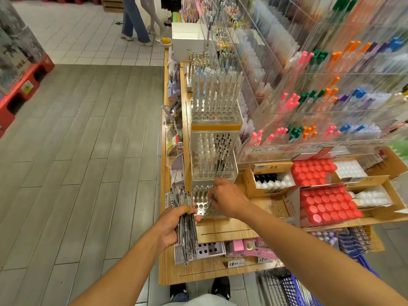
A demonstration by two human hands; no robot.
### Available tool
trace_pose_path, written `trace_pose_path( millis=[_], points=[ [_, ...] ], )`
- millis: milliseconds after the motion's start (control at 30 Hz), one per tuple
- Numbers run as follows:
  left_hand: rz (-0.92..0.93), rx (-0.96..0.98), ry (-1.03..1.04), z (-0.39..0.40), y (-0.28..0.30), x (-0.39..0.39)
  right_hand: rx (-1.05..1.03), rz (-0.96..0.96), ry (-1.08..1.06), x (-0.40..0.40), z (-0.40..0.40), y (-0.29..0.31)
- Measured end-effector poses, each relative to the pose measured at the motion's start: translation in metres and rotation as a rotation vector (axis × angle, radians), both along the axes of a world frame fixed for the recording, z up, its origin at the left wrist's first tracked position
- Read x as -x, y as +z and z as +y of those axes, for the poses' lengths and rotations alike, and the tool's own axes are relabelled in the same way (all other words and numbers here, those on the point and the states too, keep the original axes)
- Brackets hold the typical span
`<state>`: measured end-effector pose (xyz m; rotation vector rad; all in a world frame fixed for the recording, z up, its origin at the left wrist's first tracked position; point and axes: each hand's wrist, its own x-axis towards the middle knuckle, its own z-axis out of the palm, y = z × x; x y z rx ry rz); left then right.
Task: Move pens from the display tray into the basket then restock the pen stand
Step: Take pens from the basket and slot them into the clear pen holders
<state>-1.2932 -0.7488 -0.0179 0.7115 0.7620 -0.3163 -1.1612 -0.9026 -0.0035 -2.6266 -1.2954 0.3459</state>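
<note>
A: Risk first, going left to right from the pen stand (pixel 206 203). Left of it, the left hand (pixel 174 224) grips a fat bundle of pens (pixel 185 226), fingers curled round the middle. Tips fan out above and below the fist, so if the grip eases a few could slide out to the floor or the shelf edge below the stand.

B: And at the stand itself?

A: It's clear w/ rows of holes, only a few filled at the back. Right hand (pixel 225 198) is over its right side, fingers bent down and pinching what looks like one pen at a hole, but motion blur, can't tell for sure. Holes are tight and close together, so an angled pen prob jams or knocks a neighbour.

B: Right of the stand?

A: Carton boxes (pixel 268 180) of small bottles near the forearm; a wide elbow swing could nudge them. Basket (pixel 291 286) sits below and right of the stand, more stock in it.
</note>
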Motion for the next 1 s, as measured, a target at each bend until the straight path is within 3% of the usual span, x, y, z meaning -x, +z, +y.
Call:
trace_pose_path(
  millis=[100, 233, 300, 767, 900, 1000],
  points=[
    [-0.006, 0.001, -0.002, -0.001, 0.001, -0.002, -0.043, 0.126, -0.079, -0.001, 0.002, 0.006],
    [-0.012, -0.068, -0.065, -0.001, 0.008, -0.003, -0.211, 0.652, -0.260, -0.001, 0.010, 0.024],
    [-0.027, -0.091, -0.089, -0.002, 0.011, -0.003, -0.225, 0.815, -0.290, 0.000, 0.012, 0.030],
    [-0.073, -0.009, -0.045, -0.005, 0.019, 0.000, -0.584, 1.472, -0.459, -0.002, 0.005, 0.025],
    [-0.048, -0.021, 0.013, -0.005, 0.020, 0.001, -0.747, 1.448, -0.498, -0.005, 0.000, 0.028],
    [-0.004, -0.031, 0.062, -0.003, 0.017, 0.003, -0.852, 1.133, -0.525, -0.012, -0.008, 0.036]
  ],
)
